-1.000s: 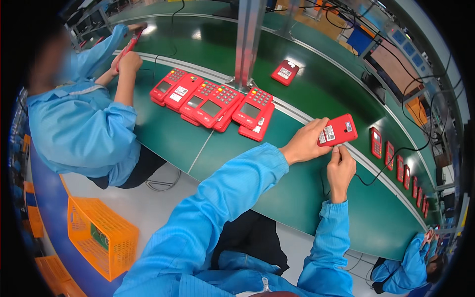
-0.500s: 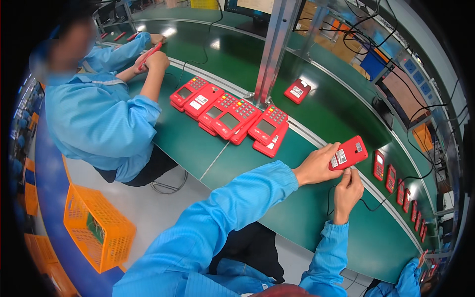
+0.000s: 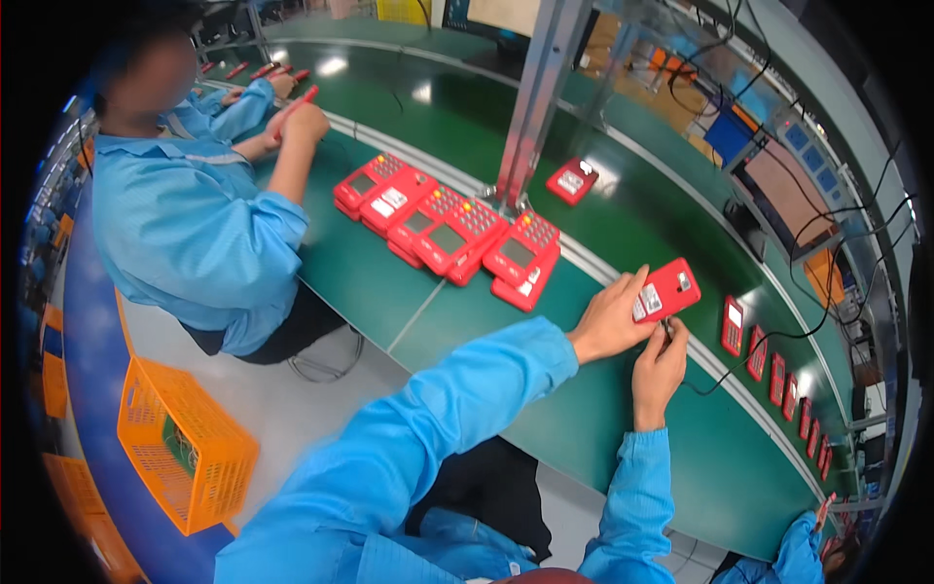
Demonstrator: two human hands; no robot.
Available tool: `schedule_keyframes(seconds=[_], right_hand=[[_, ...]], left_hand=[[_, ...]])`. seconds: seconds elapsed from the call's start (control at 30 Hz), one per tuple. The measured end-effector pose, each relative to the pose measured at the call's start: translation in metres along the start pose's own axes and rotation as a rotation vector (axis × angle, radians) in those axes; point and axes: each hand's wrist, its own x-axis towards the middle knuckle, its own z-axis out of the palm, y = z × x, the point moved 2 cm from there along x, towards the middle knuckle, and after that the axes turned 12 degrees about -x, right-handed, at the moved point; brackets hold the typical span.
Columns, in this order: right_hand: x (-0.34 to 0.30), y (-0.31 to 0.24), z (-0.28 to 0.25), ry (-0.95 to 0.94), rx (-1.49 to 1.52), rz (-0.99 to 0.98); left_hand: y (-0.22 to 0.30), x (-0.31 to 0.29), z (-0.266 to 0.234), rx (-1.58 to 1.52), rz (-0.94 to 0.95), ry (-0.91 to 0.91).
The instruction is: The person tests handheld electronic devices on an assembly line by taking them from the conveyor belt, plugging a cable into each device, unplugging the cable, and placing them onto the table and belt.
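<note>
My left hand (image 3: pixel 611 321) is closed on a red handheld card payment terminal (image 3: pixel 669 289), gripping its left end. The terminal's back faces up, showing a white label and a small pale patch near the far end. Close under its near side edge, my right hand (image 3: pixel 662 375) pinches the dark plug of a black cable (image 3: pixel 704 391). Whether the plug sits inside the terminal's port cannot be made out. To the left, several red terminals (image 3: pixel 449 237) lie overlapping in piles on the green table (image 3: pixel 545 438), most with keypad and screen up.
Beyond the table edge runs a green conveyor (image 3: pixel 652 209) with a single terminal (image 3: pixel 572 181) and a row of terminals (image 3: pixel 755 352) at right. A metal post (image 3: pixel 533 117) rises behind the piles. A co-worker (image 3: pixel 195 224) sits left, above an orange crate (image 3: pixel 185 443).
My hands and the terminal have shifted slightly left and up in the picture, along with the whole view. The dark plug now shows at the terminal's edge. The co-worker's far hand has moved left.
</note>
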Motion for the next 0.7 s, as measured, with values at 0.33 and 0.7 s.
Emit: schedule_keyframes(seconds=[0.33, 0.7], right_hand=[[0.003, 0.012, 0.039, 0.075, -0.171, -0.189], [0.006, 0.013, 0.025, 0.067, 0.068, -0.131]], left_hand=[[-0.014, 0.013, -0.017, 0.088, 0.030, 0.090], [-0.007, 0.010, -0.005, 0.100, 0.161, -0.012]])
